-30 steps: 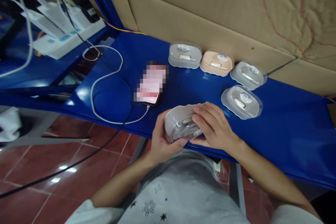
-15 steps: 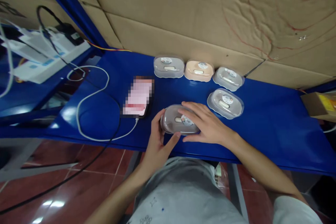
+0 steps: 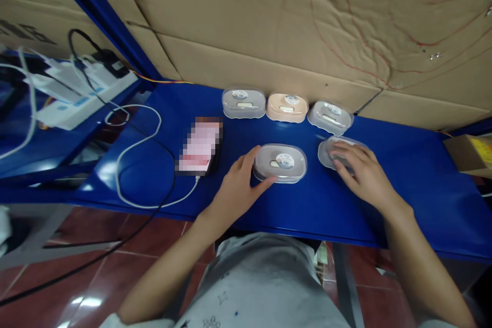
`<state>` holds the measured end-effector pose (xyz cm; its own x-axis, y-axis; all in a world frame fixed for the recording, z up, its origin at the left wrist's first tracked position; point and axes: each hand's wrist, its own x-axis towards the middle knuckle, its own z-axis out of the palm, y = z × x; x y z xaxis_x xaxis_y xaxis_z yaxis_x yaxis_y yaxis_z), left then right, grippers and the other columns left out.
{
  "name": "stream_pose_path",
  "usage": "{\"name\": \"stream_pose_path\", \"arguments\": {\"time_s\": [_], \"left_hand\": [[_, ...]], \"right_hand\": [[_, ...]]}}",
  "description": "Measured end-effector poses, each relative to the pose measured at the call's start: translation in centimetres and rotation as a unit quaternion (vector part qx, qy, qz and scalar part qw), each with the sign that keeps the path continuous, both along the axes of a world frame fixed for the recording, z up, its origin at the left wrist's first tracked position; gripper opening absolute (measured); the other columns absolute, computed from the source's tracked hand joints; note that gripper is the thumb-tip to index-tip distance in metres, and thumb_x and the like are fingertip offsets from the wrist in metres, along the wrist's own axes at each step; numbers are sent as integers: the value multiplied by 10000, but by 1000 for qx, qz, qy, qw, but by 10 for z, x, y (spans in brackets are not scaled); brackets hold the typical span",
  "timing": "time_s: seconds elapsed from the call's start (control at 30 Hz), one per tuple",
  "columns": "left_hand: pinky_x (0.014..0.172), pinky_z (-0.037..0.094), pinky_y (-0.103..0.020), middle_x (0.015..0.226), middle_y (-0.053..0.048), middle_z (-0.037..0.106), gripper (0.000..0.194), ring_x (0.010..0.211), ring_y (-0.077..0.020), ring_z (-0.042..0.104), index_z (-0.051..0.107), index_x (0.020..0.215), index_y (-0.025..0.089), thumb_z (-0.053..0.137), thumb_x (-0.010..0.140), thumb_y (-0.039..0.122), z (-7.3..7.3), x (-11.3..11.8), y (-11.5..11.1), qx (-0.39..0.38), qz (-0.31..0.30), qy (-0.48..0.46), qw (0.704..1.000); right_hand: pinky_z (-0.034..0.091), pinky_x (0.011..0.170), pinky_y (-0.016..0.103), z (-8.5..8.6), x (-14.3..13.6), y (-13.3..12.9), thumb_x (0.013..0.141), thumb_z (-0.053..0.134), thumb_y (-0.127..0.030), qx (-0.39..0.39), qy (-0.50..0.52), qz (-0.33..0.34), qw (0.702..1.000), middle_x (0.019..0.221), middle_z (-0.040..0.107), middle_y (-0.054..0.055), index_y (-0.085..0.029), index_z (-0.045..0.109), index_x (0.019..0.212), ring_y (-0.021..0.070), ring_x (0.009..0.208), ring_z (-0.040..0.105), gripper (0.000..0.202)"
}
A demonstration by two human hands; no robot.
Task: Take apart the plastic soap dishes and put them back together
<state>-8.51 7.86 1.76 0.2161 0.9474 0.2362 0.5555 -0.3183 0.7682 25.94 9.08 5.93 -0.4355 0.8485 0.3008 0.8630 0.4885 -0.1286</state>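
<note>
My left hand (image 3: 239, 184) holds the left end of a grey soap box (image 3: 294, 170) with a clear lid, thumb along the near edge and fingers at the far side. This box rests on the blue tabletop, a round label and a pale oval tab on its top. My right hand (image 3: 365, 177) is closed over another grey soap box (image 3: 326, 155), which it partly covers. Behind them stand a grey box (image 3: 243, 105), a peach box (image 3: 287, 108) and a further grey box (image 3: 330, 117), all with clear lids.
A phone (image 3: 200, 146) with a blurred screen lies to the left, joined to a white cable (image 3: 142, 205). Farther left is a power strip (image 3: 92, 102) with plugs. Cardboard (image 3: 230, 25) walls the back, and a small carton (image 3: 463, 154) sits at the right edge.
The left-hand soap box has moved away from me and rightward. My right hand has left it and come onto the right-hand grey box, which now sits slightly farther right.
</note>
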Motion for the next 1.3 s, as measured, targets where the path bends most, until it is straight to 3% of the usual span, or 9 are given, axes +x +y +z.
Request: {"name": "stream_pose_path", "arguments": {"time_s": [0.1, 0.27, 0.4, 0.53, 0.8, 0.93, 1.03, 1.17, 1.3], "left_hand": [[1040, 557, -596, 1428, -229, 644, 785, 1261, -401, 679, 437, 1577, 179, 746, 937, 513, 4, 22, 11, -11, -12, 12, 1000], [1083, 549, -581, 1616, -249, 492, 859, 1357, -391, 639, 266, 1674, 241, 705, 977, 484, 9, 45, 15, -29, -128, -40, 991], [1106, 538, -609, 1723, -224, 334, 758, 1511, -409, 490, 266, 1677, 304, 637, 1028, 430, 12, 29, -5, -31, -127, -12, 991], [1173, 500, -593, 1717, -156, 369, 640, 1522, -362, 487, 378, 1627, 346, 626, 1037, 358, 2, 1, -30, -17, -101, 27, 994], [1203, 489, -538, 1569, -121, 552, 478, 1459, -293, 557, 517, 1520, 310, 596, 1048, 316, -9, -20, -39, -13, -97, -5, 995], [1204, 488, -531, 1563, -118, 553, 461, 1449, -284, 565, 518, 1511, 310, 585, 1055, 325, -7, -22, -39, -24, -101, -18, 994], [1210, 483, -518, 1571, -120, 538, 471, 1459, -283, 553, 505, 1519, 315, 583, 1055, 311, -6, -24, -41, -29, -104, -33, 994], [1225, 463, -520, 1594, -127, 491, 516, 1474, -285, 528, 468, 1534, 325, 616, 1039, 301, -5, -25, -43, -13, -76, -62, 995], [1247, 428, -544, 1688, -121, 353, 714, 1551, -309, 430, 363, 1593, 367, 722, 978, 310, -6, -26, -44, -4, -29, -50, 998]], "right_hand": [[411, 1193, 604, 3, -12, -10, 1074, 542, -414, 31, 9, -15, 999, 1520, 617, 175, -228, 572, 1468, 374, 1442, 559, 438], [321, 1263, 620, -6, -50, -15, 1058, 584, -410, 3, -38, 83, 996, 1624, 519, 172, -232, 414, 1612, 365, 1517, 475, 606], [379, 1219, 606, -13, -46, -4, 1065, 531, -309, 18, -76, 17, 997, 1572, 568, 182, -215, 451, 1581, 370, 1444, 552, 531], [384, 1191, 661, -5, -42, 7, 1035, 535, -286, 27, -85, -60, 994, 1586, 526, 241, -153, 417, 1587, 432, 1469, 508, 580], [271, 1288, 637, -7, -112, 77, 1051, 480, -307, -5, -54, -26, 998, 1723, 324, 243, -88, 254, 1672, 404, 1608, 303, 696], [265, 1265, 672, -15, -130, 106, 1004, 570, -286, -14, -78, -61, 995, 1677, 373, 292, -41, 291, 1644, 449, 1582, 322, 740], [313, 1224, 671, -12, -133, 92, 1008, 600, -300, 3, -88, -51, 995, 1524, 518, 308, -42, 407, 1585, 460, 1465, 459, 661], [380, 1181, 639, -1, -131, 44, 1030, 611, -344, -9, -47, 42, 998, 1304, 631, 197, -167, 597, 1410, 396, 1319, 573, 419], [377, 1206, 650, 5, -126, 6, 1002, 673, -415, -96, 28, 86, 991, 1554, 483, 191, -247, 507, 1468, 403, 1525, 411, 523]]}}
